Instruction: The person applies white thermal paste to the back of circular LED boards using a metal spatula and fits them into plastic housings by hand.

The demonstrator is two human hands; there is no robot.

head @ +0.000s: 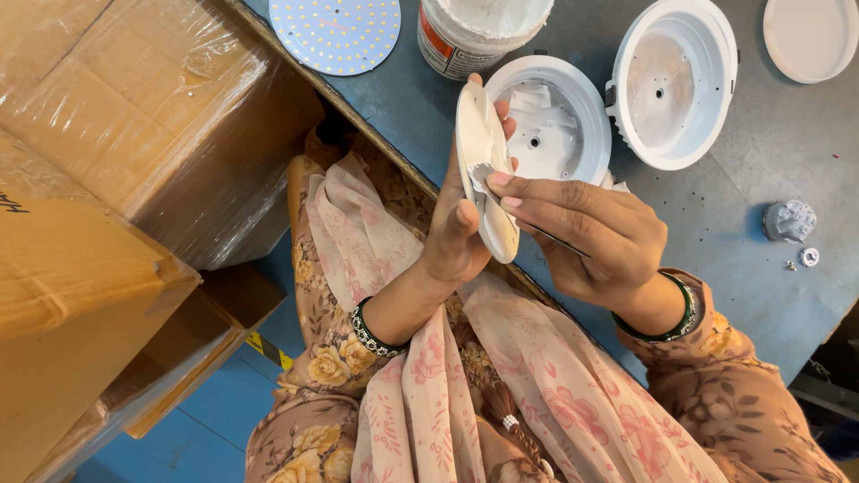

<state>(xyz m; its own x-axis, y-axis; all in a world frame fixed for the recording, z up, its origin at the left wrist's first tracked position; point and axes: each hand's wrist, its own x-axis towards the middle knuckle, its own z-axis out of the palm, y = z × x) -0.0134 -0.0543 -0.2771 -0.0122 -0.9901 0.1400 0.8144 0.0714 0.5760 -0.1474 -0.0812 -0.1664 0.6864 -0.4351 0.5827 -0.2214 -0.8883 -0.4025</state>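
- The left hand holds a round white disc up on its edge, just above the near side of the blue-grey table. The thumb presses one face and the fingers wrap the back, so the disc is pinched between them.
- The right hand has its fingers pressed together around a thin tool. It looks like a small brush or flat stick, but most of it is hidden by the hand.
- The tool's tip touches a smear of white paste on the disc.
- Just behind the hands lie two white round lamp shells, open side up. A white tub of paste stands near them.
- A flat round board with tiny dots lies at the table's far edge, and a white cover lies further along.
- A small grey part sits well apart from the hands.
- The disc could slip, since paste makes fingers slick.
- Paste could drip onto the pink scarf below, because the disc stands tilted over the lap.
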